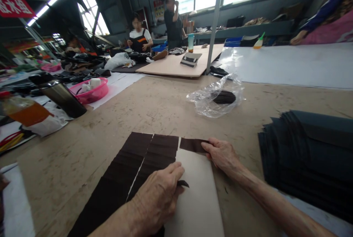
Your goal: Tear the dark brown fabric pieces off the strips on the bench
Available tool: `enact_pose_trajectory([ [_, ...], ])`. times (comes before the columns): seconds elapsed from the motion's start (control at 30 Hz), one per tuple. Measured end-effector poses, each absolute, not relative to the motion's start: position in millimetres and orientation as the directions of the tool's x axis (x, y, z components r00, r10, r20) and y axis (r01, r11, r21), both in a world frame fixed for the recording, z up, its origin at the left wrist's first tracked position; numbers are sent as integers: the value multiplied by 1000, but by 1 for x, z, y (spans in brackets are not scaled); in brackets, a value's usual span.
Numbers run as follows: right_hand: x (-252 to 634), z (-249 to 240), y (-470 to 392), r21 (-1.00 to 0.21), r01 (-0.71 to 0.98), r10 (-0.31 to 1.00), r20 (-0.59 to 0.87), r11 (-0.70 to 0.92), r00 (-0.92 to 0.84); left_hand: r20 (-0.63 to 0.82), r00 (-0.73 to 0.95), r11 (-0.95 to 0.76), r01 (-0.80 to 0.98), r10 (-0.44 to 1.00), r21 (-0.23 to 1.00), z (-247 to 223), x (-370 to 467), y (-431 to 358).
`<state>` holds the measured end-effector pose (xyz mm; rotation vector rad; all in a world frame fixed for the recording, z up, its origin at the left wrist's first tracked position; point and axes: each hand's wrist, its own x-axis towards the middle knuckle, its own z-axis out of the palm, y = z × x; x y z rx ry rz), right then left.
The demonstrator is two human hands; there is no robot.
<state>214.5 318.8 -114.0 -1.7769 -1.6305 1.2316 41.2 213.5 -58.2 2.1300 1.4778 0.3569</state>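
A pale board (200, 196) lies on the table in front of me, with dark brown strips (121, 167) laid in two overlapping columns on its left part. My right hand (222, 152) pinches the right end of a single dark brown strip (193, 144) at the board's far edge. That strip lies beside the second column, with a thin pale gap between. My left hand (157, 189) is closed over the board's middle. From between its thumb and fingers pokes the curved tip of a dark strip (183, 183); the rest of that piece is hidden by the hand.
To the right is a thick stack of dark sheets (311, 156). Beyond the board lies a clear plastic bag (215, 99) with dark pieces inside. A tumbler (63, 97), a bottle of orange liquid (27, 112) and a pink basin (95, 91) stand left. Several people work farther back.
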Motion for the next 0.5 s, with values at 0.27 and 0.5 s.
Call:
enact_pose_trajectory([
  [0.27, 213, -96, 320, -844, 532, 972, -170, -59, -162, -85, 384, -294, 814, 920, 500, -53, 46, 216],
  [0.5, 209, -120, 324, -791, 581, 948, -302, -192, -97, -79, 321, -247, 844, 944, 475, -67, 42, 222],
])
